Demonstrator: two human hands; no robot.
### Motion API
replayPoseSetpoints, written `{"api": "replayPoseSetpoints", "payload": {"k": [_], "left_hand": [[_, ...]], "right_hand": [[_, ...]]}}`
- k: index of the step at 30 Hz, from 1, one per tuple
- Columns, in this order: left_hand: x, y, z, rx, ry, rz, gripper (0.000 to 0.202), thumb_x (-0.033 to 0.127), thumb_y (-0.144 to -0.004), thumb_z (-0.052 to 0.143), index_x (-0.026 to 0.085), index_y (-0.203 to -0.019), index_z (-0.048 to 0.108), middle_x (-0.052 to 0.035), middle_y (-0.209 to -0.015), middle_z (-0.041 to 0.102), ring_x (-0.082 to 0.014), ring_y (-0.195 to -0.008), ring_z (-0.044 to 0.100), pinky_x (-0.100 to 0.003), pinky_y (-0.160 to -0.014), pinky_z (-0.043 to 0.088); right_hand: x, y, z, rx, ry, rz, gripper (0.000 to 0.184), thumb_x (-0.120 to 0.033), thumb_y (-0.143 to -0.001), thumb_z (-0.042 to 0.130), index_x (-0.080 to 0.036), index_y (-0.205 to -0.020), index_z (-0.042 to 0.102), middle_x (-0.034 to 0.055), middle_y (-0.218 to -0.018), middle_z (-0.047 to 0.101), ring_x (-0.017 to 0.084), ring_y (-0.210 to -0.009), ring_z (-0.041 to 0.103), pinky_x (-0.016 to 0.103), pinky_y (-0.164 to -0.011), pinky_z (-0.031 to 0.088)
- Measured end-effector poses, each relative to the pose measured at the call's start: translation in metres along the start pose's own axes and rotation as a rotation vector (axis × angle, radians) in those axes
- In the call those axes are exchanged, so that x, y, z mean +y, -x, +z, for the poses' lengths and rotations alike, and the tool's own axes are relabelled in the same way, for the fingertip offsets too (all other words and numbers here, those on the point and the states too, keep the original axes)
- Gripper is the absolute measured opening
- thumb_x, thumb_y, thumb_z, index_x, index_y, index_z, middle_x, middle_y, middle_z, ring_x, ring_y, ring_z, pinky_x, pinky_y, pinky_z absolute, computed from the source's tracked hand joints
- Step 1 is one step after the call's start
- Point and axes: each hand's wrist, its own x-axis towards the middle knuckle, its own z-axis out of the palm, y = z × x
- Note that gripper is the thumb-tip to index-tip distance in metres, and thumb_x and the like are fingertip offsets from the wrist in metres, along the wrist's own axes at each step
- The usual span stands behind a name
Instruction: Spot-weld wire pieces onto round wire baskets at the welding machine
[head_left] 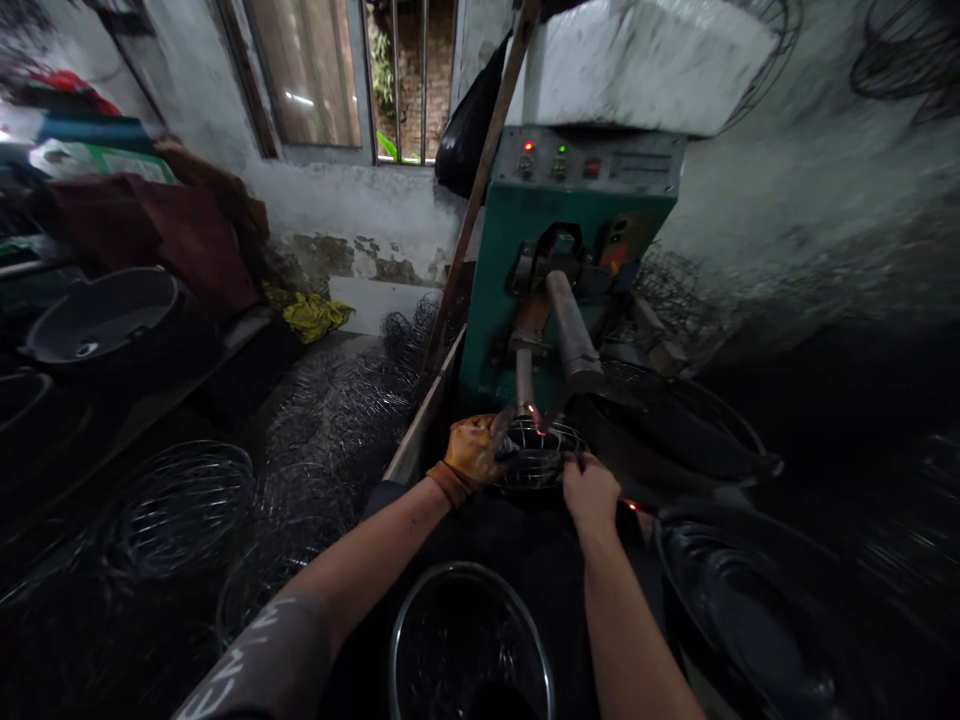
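While sparks glow at the welder electrode [534,408], the wire fan guard [536,455] lies flat between both hands: gloved left hand [474,452] clenched on its near-left rim, bare right hand [590,492] pinching its near-right rim, equally close.

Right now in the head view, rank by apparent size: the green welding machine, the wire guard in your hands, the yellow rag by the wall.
1. Green welding machine, clearly largest.
2. Wire guard and yellow rag look alike; the rag lies farther from the camera, so no firm ranking.
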Motion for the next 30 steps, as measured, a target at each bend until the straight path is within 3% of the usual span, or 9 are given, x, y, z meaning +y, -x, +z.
{"api": "replayPoseSetpoints", "payload": {"k": [2, 4, 6, 9, 12, 17, 24, 30], "left_hand": [[-0.007, 0.015, 0.005, 0.108, 0.065, 0.008, 0.09, 0.06, -0.082, 0.067, 0.016, -0.156, 0.04, -0.0165, -0.144, 0.06, -0.0327, -0.132, 0.058, -0.048, -0.111, 0.049], [-0.018, 0.032, 0.013, 0.187, 0.115, -0.074, 0.101, 0.06, -0.077, 0.072, 0.015, -0.159, 0.034, -0.0175, -0.152, 0.053, -0.0328, -0.139, 0.052, -0.047, -0.116, 0.046], [-0.029, 0.045, 0.022, 0.155, 0.167, -0.222, 0.106, 0.06, -0.071, 0.077, 0.016, -0.158, 0.035, -0.0171, -0.15, 0.054, -0.0337, -0.136, 0.055, -0.048, -0.113, 0.049], [-0.039, 0.05, 0.028, 0.036, 0.246, -0.319, 0.092, 0.054, -0.07, 0.079, 0.02, -0.15, 0.047, -0.0115, -0.134, 0.067, -0.0302, -0.119, 0.067, -0.045, -0.103, 0.056], [-0.037, 0.04, 0.022, 0.061, 0.215, -0.226, 0.081, 0.051, -0.073, 0.077, 0.021, -0.144, 0.052, -0.0103, -0.126, 0.071, -0.0295, -0.114, 0.07, -0.044, -0.1, 0.057], [-0.023, 0.023, 0.012, 0.114, 0.124, -0.052, 0.081, 0.057, -0.078, 0.071, 0.015, -0.145, 0.052, -0.0153, -0.127, 0.07, -0.032, -0.118, 0.067, -0.046, -0.104, 0.055], [-0.022, 0.019, 0.018, 0.054, 0.089, -0.042, 0.084, 0.06, -0.079, 0.07, 0.012, -0.145, 0.052, -0.0159, -0.126, 0.07, -0.0317, -0.114, 0.069, -0.045, -0.1, 0.056], [-0.012, 0.012, 0.01, 0.016, 0.035, -0.037, 0.086, 0.064, -0.078, 0.069, 0.015, -0.147, 0.052, -0.0146, -0.122, 0.071, -0.033, -0.111, 0.069, -0.046, -0.096, 0.056]], "right_hand": [[-0.003, 0.009, -0.008, 0.049, 0.012, 0.004, 0.033, -0.028, -0.099, 0.05, -0.009, -0.106, 0.077, 0.0159, -0.083, 0.076, 0.028, -0.081, 0.071, 0.031, -0.07, 0.045], [-0.012, 0.021, -0.016, 0.126, 0.027, -0.012, 0.035, -0.032, -0.102, 0.049, -0.011, -0.107, 0.076, 0.0149, -0.081, 0.075, 0.027, -0.077, 0.07, 0.031, -0.067, 0.043], [-0.029, 0.032, -0.019, 0.13, 0.042, -0.071, 0.035, -0.034, -0.103, 0.049, -0.013, -0.11, 0.075, 0.0135, -0.083, 0.076, 0.025, -0.076, 0.07, 0.03, -0.066, 0.043], [-0.057, 0.043, -0.018, -0.042, 0.118, -0.15, 0.031, -0.031, -0.104, 0.051, -0.015, -0.118, 0.073, 0.0118, -0.086, 0.076, 0.024, -0.077, 0.072, 0.028, -0.066, 0.043], [-0.069, 0.042, -0.015, -0.095, 0.188, -0.114, 0.032, -0.03, -0.106, 0.048, -0.014, -0.121, 0.071, 0.0129, -0.09, 0.077, 0.024, -0.081, 0.073, 0.028, -0.068, 0.044], [-0.05, 0.028, -0.019, -0.021, 0.202, -0.009, 0.036, -0.032, -0.107, 0.043, -0.012, -0.118, 0.071, 0.0161, -0.093, 0.076, 0.027, -0.088, 0.073, 0.031, -0.073, 0.049], [-0.046, 0.022, -0.018, -0.064, 0.201, 0.043, 0.038, -0.032, -0.106, 0.041, -0.01, -0.12, 0.07, 0.0185, -0.094, 0.075, 0.03, -0.09, 0.074, 0.035, -0.077, 0.052], [-0.04, 0.018, -0.022, -0.051, 0.183, 0.058, 0.037, -0.03, -0.106, 0.042, -0.01, -0.121, 0.069, 0.0193, -0.099, 0.076, 0.031, -0.093, 0.074, 0.035, -0.078, 0.052]]}}
